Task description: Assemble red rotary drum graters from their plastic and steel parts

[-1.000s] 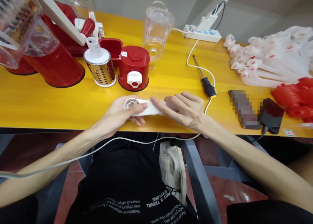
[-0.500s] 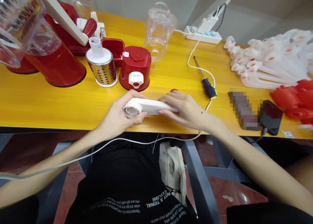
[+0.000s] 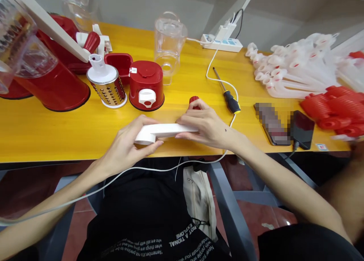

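Between my hands is a white crank handle [image 3: 165,130], held level just above the table's front edge. My left hand [image 3: 126,145] grips its wide socket end, thumb below and fingers above. At the other end my right hand [image 3: 209,126] is closed around the arm. A red knob [image 3: 194,99] shows past the right fingers, apparently part of the handle; its join is hidden. Beyond the hands stand a red grater base [image 3: 146,80] with a white dial and a metal grating drum [image 3: 109,88] with a white top.
Red grater bodies [image 3: 54,82] stand at left, a clear plastic housing [image 3: 169,41] behind. A screwdriver [image 3: 231,101] and white cable [image 3: 212,69] lie right, near a power strip [image 3: 223,43]. Farther right are phones [image 3: 303,128], white handles [image 3: 301,69] and red parts [image 3: 332,109].
The handle has rolled, so its round socket opening now faces downward instead of toward me. More of the red knob shows. The view has shifted slightly to the right.
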A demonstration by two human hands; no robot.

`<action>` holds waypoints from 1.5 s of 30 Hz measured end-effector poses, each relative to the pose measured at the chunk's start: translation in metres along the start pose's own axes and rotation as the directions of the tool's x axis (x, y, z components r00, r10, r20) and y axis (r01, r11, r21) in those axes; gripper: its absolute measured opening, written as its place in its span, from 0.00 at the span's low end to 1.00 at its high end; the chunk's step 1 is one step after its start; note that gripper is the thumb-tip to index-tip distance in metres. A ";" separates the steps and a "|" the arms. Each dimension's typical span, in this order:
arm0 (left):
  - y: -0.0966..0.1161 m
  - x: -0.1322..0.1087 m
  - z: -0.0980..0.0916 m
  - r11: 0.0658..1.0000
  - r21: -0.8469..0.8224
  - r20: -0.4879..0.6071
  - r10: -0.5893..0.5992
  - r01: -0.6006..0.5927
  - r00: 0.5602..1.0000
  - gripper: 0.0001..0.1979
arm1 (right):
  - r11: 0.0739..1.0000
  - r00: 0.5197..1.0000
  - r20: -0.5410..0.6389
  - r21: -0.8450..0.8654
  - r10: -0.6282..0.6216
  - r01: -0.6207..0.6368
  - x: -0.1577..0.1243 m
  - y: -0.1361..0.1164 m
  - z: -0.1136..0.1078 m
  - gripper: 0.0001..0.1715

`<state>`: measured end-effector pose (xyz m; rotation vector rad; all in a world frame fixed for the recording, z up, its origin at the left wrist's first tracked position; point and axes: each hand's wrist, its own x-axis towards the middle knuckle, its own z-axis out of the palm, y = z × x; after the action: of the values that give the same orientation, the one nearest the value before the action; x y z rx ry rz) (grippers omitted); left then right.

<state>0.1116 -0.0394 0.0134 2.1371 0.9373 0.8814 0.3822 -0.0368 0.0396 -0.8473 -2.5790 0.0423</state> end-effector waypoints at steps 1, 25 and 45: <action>-0.001 -0.001 -0.001 1.000 0.000 -0.030 0.003 -0.003 1.000 0.18 | 0.999 1.000 -0.014 -0.036 -0.012 0.011 -0.001 -0.001 -0.003 0.22; 0.016 0.016 -0.012 0.997 0.071 0.237 -0.048 0.032 0.970 0.18 | 0.987 0.999 -0.015 0.158 0.037 -0.034 0.001 -0.016 -0.019 0.18; 0.006 0.011 -0.006 0.973 -0.090 0.004 0.216 -0.215 0.976 0.13 | 0.141 0.705 0.580 0.723 0.408 -0.677 -0.004 -0.017 -0.022 0.29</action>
<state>0.1147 -0.0318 0.0252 2.1927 0.6543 0.9927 0.3841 -0.0552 0.0614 -1.2490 -1.6699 1.7626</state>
